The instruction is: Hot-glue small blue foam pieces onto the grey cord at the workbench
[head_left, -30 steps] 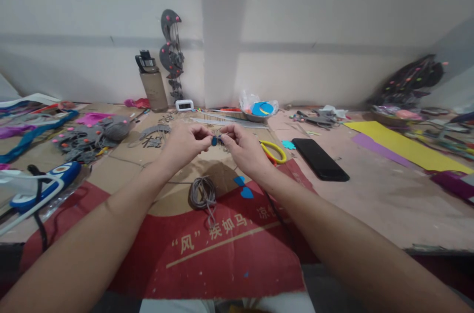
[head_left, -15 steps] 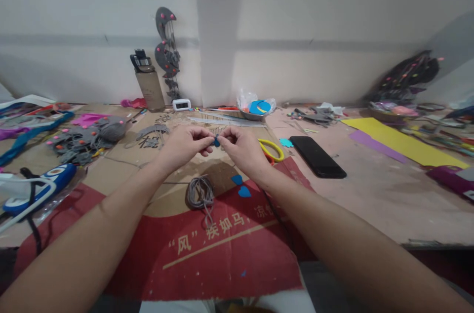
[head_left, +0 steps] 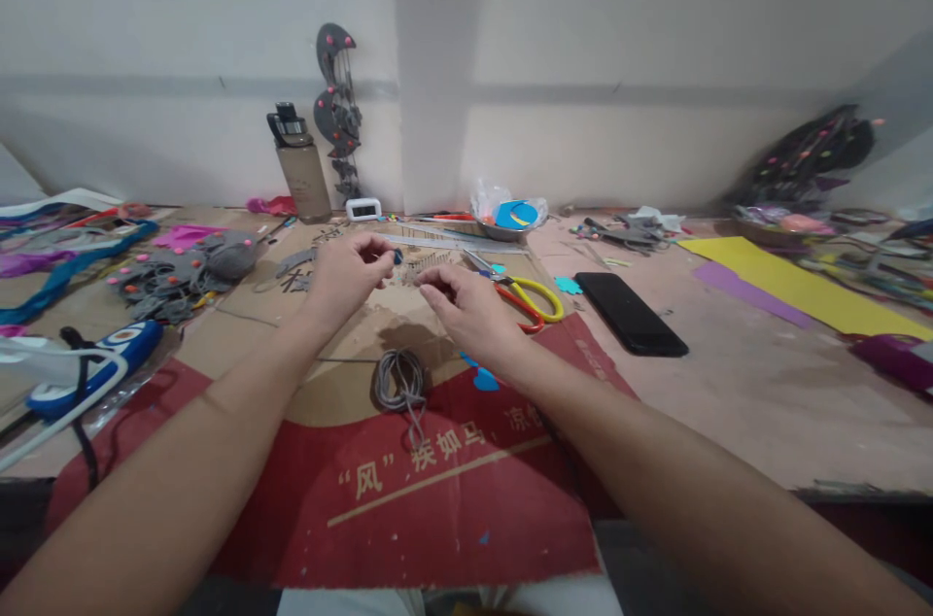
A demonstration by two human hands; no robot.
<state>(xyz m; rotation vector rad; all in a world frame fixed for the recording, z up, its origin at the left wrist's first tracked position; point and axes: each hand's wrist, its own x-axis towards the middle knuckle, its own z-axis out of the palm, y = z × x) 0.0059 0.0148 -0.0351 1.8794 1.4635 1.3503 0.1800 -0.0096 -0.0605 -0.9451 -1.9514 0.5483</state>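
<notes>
My left hand (head_left: 348, 274) pinches a small dark blue piece (head_left: 397, 256) between thumb and fingertips, above the cardboard (head_left: 342, 397). To its right, my right hand (head_left: 473, 313) hovers with thumb and fingers slightly apart and nothing visible in them. Under the right wrist lie small blue cut-out pieces (head_left: 485, 379), partly covered. A coil of grey cord (head_left: 399, 381) rests on the cardboard between my forearms. Scissors (head_left: 539, 299) with yellow and orange handles lie just beyond the right hand. A row of thin pins (head_left: 430, 261) shows behind the hands.
A black phone (head_left: 631, 315) and yellow sheet (head_left: 794, 284) lie to the right. A bottle (head_left: 304, 179), small white clock (head_left: 362, 209) and bowl (head_left: 502, 229) stand along the wall. Grey pieces with pink pins (head_left: 182, 271) and a blue-white power strip (head_left: 109, 363) are left.
My hands have moved apart. The left keeps the blue piece; the right has come down and back, now partly covering the blue cut-outs and uncovering the scissors. The view has shifted slightly.
</notes>
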